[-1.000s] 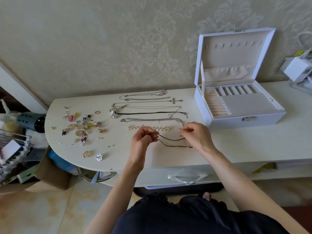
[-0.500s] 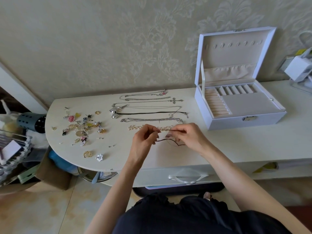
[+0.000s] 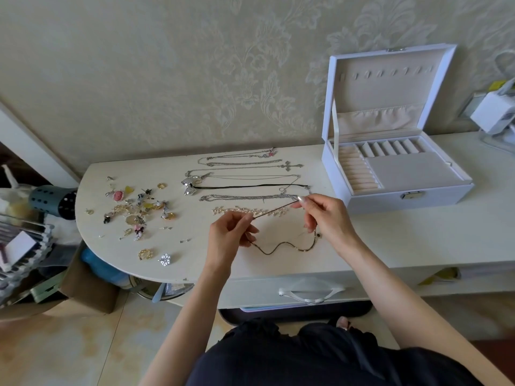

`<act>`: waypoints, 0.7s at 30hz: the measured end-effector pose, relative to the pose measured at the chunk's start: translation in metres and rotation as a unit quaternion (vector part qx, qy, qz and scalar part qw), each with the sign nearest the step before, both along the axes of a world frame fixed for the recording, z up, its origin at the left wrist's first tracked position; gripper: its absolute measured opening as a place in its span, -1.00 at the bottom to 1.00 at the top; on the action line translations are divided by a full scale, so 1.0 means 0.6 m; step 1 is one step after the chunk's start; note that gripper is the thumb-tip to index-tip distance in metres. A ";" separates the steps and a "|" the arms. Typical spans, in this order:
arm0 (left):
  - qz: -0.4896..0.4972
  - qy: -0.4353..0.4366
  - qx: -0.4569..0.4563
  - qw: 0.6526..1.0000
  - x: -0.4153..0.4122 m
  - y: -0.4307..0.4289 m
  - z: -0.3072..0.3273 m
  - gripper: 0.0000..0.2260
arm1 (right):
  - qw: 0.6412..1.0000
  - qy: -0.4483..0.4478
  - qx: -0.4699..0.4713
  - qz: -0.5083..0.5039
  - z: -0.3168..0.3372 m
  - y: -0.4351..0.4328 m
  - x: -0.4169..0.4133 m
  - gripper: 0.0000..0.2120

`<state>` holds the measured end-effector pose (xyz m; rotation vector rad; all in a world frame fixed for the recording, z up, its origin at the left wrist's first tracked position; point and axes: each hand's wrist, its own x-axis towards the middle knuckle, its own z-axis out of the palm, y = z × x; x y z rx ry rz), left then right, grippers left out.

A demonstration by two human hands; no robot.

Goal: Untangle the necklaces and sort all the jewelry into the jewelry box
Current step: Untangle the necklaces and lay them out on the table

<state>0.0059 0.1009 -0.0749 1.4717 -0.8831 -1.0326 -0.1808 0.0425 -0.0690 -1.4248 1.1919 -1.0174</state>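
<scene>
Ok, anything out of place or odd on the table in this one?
Nothing stands out. The small pieces lie scattered at the left end of the table, other necklaces in straight rows, the jewelry box open. The left hand and right hand pinch one dark necklace, sagging between them.

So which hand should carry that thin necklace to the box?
Probably the right hand. It pinches the thin necklace nearest the open jewelry box; the left hand holds the end farther from it.
</scene>
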 end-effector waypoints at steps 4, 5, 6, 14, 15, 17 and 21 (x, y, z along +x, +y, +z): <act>-0.061 0.092 -0.026 0.994 -0.002 0.003 0.002 -0.85 | 0.998 0.016 0.007 -0.060 -0.005 -0.006 -0.006 -0.76; -0.071 0.099 -0.031 0.992 -0.002 0.003 0.001 -0.81 | 0.997 0.020 0.006 -0.068 -0.006 -0.006 -0.006 -0.76; -0.075 0.099 -0.034 0.992 -0.002 0.004 0.001 -0.78 | 0.997 0.023 0.006 -0.075 -0.008 -0.007 -0.007 -0.76; -0.048 0.072 -0.034 0.996 0.002 0.003 0.001 -0.83 | 0.996 0.048 0.005 -0.075 -0.016 -0.008 -0.008 -0.69; -0.048 0.067 -0.033 0.996 0.002 0.002 0.002 -0.85 | 0.994 0.081 -0.009 -0.068 -0.018 -0.008 -0.008 -0.68; -0.052 0.054 -0.035 0.997 0.000 0.003 0.004 -0.89 | 0.985 0.157 -0.064 -0.026 -0.015 -0.008 -0.004 -0.65; -0.095 0.022 -0.048 0.994 -0.004 0.003 0.014 -0.92 | 0.974 0.132 -0.069 0.170 0.012 0.010 0.022 -0.58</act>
